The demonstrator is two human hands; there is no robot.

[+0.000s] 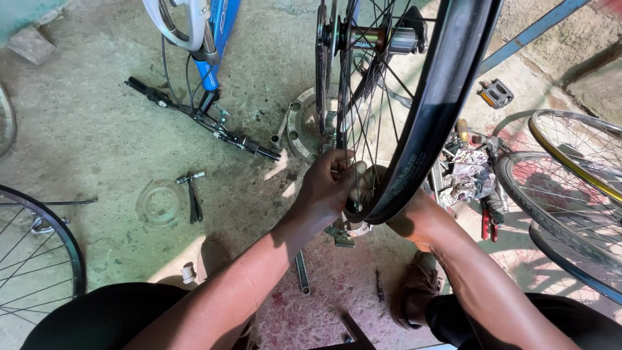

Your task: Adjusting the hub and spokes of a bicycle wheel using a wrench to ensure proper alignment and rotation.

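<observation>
A bicycle wheel with a black tyre [433, 104] stands upright in front of me, its hub [379, 39] and several thin spokes at the top of the view. My left hand [327, 185] is closed around the spokes near the rim at the wheel's lowest point. My right hand [414, 217] sits on the other side of the tyre, mostly hidden behind it, pressed against the rim there. What its fingers hold cannot be seen.
An upturned blue bike with black handlebars [201, 116] lies on the concrete floor at the back left. A clear plastic disc [160, 202], small tools [193, 194], a metal ring [304, 126], a pedal [495, 93] and other wheels [570, 168] surround me.
</observation>
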